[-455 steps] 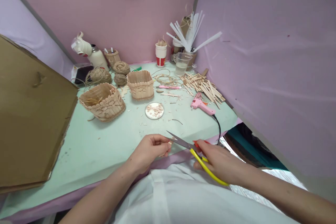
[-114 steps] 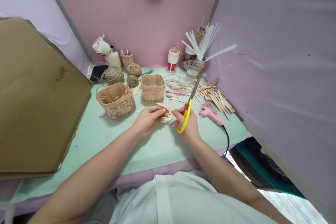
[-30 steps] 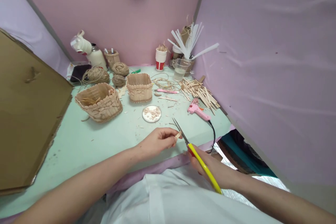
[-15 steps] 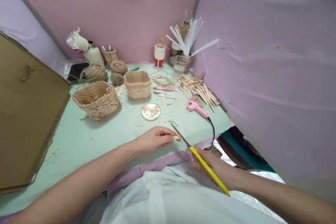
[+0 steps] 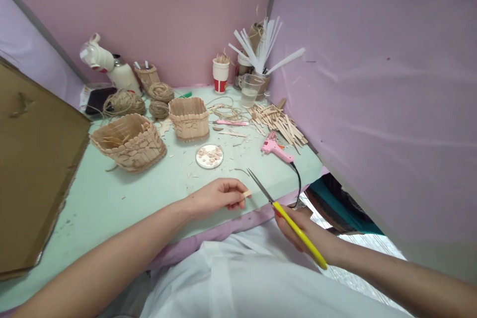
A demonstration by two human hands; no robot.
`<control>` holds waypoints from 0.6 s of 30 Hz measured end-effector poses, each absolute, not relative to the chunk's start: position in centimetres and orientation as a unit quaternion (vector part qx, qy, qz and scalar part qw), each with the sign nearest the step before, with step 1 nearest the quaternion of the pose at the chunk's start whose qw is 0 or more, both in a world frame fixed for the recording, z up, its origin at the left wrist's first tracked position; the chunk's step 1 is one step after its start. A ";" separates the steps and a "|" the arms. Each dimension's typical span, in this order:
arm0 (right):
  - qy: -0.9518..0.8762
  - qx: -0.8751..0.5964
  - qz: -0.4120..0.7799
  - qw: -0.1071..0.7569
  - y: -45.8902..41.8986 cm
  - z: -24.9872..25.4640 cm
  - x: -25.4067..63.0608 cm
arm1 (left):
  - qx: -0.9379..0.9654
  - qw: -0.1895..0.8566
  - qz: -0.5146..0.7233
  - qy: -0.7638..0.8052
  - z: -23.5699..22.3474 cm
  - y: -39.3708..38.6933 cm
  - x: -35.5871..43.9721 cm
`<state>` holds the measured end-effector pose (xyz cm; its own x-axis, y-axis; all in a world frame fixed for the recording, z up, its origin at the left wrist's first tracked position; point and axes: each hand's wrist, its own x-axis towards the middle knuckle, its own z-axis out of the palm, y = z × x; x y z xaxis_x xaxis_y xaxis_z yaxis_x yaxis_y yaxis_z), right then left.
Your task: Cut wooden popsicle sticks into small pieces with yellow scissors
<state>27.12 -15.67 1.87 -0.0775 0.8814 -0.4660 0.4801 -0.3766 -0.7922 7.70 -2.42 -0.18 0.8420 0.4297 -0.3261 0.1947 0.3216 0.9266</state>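
Note:
Between the thumb and fingers of my left hand (image 5: 221, 194) is a short piece of wooden craft stick (image 5: 247, 193), its pale end poking out to the right. My right hand (image 5: 305, 231) grips yellow-handled scissors (image 5: 296, 231) with the blades pointing up and left. The blades look nearly closed and stand a little apart from the stick piece. Beyond my left hand lies a round white dish (image 5: 209, 163) with small cut wooden bits in it. A pink glue gun (image 5: 276, 150) rests on the table past the scissors.
Two stick-covered baskets (image 5: 189, 124) stand at the back and left, near balls of twine (image 5: 124, 103). Loose wooden sticks (image 5: 283, 126) are heaped at the right, by a clear cup (image 5: 249, 92). A large cardboard sheet (image 5: 33, 159) blocks the left side. A black cord (image 5: 299, 184) hangs over the edge.
The scissors have moved right, away from the stick piece, which they overlapped before. My left fingers have curled in more. The whole view has shifted slightly.

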 end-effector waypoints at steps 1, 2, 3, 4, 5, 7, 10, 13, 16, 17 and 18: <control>-0.530 -0.643 0.517 0.196 -15.3 2.1 26.9 | 0.570 0.771 0.086 0.272 -0.3 -2.4 7.7; -0.535 -0.636 0.520 0.195 -15.0 2.3 26.7 | 0.561 0.776 0.094 0.273 -0.3 -2.4 7.7; -0.538 -0.634 0.520 0.196 -14.8 2.4 26.5 | 0.552 0.781 0.101 0.275 -0.4 -2.4 7.7; -0.542 -0.636 0.512 0.198 -14.5 2.4 26.3 | 0.543 0.785 0.109 0.277 -0.4 -2.4 7.6; -0.546 -0.639 0.504 0.198 -14.3 2.4 26.2 | 0.535 0.789 0.117 0.279 -0.4 -2.4 7.6; -0.557 -0.642 0.490 0.192 -14.0 2.4 26.0 | 0.530 0.790 0.128 0.280 -0.5 -2.4 7.5; -0.572 -0.649 0.473 0.164 -13.8 2.3 26.0 | 0.532 0.786 0.140 0.280 -0.6 -2.4 7.5; -0.585 -0.670 0.439 0.129 -13.7 2.0 26.1 | 0.533 0.781 0.157 0.285 -0.7 -2.4 7.5; -0.612 -0.691 0.373 0.097 -13.6 1.6 26.3 | 0.538 0.775 0.169 0.286 -0.7 -2.5 7.5; -0.622 -0.694 0.351 0.090 -13.5 1.5 26.3 | 0.540 0.774 0.172 0.283 -0.7 -2.5 7.5; -0.631 -0.697 0.329 0.085 -13.5 1.4 26.4 | 0.542 0.773 0.173 0.280 -0.7 -2.5 7.6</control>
